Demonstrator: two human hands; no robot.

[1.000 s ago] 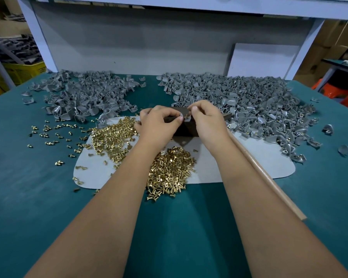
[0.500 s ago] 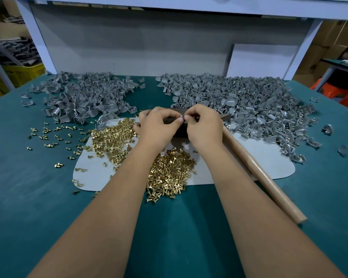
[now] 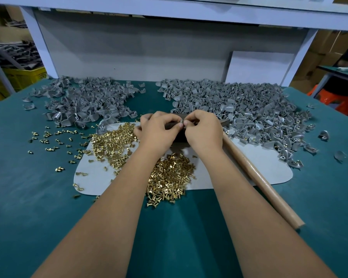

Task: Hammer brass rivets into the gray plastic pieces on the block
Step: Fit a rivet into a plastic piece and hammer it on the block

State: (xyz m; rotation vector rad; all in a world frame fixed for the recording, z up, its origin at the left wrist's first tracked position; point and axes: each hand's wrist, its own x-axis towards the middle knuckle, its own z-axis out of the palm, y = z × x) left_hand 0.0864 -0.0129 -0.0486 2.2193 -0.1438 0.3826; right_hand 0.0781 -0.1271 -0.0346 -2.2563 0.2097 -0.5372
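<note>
My left hand (image 3: 159, 130) and my right hand (image 3: 203, 131) meet fingertip to fingertip over a dark block (image 3: 179, 135), which they mostly hide. Between the fingertips both hands pinch a small gray plastic piece (image 3: 181, 123); whether a rivet is in it I cannot tell. Two heaps of brass rivets lie on the white mat (image 3: 269, 169): one at the left (image 3: 113, 143), one (image 3: 171, 177) between my forearms. A hammer lies to the right of my right hand, its wooden handle (image 3: 257, 177) running toward me and its head hidden.
Two large piles of gray plastic pieces lie at the back, one left (image 3: 84, 103) and one right (image 3: 249, 109). Loose rivets (image 3: 54, 137) are scattered on the teal table at the left. A white frame and panel close off the back. A yellow crate (image 3: 20, 79) stands far left.
Both hands have stayed over the block; the right hand's fingers came in to meet the left fingertips on the small gray piece. The hammer has not moved.
</note>
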